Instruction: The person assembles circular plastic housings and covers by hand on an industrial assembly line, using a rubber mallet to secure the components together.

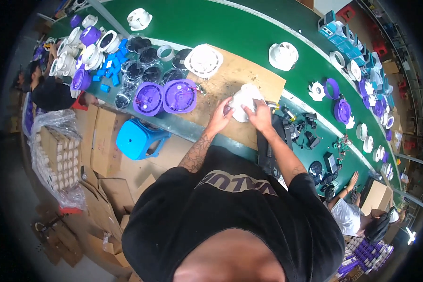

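Note:
Over the tan board, both hands grip a white plastic fan housing. My left hand closes round its left side, thumb toward the near edge. On the opposite side my right hand is wrapped round it, thumb on top. Two purple round-grilled covers, one beside the other, lie left of the hands. A white round-grilled cover rests on the board's far left part. Thin wires lie near the purple cover.
Blue blocks, dark discs in clear wrap and piled white and purple housings crowd the left. Tools and black adapters lie right. A green conveyor carries parts beyond. A blue stool stands near left; a co-worker sits right.

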{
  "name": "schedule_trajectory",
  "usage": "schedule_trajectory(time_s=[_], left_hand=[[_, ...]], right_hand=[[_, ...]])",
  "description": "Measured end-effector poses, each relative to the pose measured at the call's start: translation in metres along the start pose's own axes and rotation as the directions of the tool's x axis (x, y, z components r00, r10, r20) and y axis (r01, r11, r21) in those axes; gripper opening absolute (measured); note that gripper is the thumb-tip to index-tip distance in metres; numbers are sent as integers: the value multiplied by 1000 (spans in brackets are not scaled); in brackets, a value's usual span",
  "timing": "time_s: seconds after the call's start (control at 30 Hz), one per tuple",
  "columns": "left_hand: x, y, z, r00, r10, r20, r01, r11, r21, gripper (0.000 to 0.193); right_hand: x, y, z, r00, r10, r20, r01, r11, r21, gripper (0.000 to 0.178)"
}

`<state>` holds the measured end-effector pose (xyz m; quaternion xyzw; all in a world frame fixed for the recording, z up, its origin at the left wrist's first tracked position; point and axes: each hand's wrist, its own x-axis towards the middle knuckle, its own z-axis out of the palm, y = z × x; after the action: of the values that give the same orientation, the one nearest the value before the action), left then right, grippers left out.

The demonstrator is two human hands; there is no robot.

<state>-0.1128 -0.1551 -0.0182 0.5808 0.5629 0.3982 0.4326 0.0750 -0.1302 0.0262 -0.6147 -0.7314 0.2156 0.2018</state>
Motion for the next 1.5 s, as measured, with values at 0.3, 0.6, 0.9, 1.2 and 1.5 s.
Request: schedule_trajectory(time_s=[0.3,0.6,0.9,1.2,1.5], left_hand=[[18,13,11,997,-3,82,14,990,-142,91],[30,43,8,949,65,308,10,972,-235,99],[-6,-35,-20,957,-17,289,129,919,-372,75],[-10,23,-74,960,278,-32,-260,930,262,34],[11,88,-71,786,267,558,-508,793,336,34]], right_hand=[[9,-11,-29,897,435,80,-437,844,311,62],[-2,16,-28,839,507,197,-459,464,758,62],[13,36,-64,814,580,0,-488,685,541,60],[0,-1,-43,833,549,70,-524,743,415,61],[-17,-43,-65,851,443,282,-520,786,334,58]])
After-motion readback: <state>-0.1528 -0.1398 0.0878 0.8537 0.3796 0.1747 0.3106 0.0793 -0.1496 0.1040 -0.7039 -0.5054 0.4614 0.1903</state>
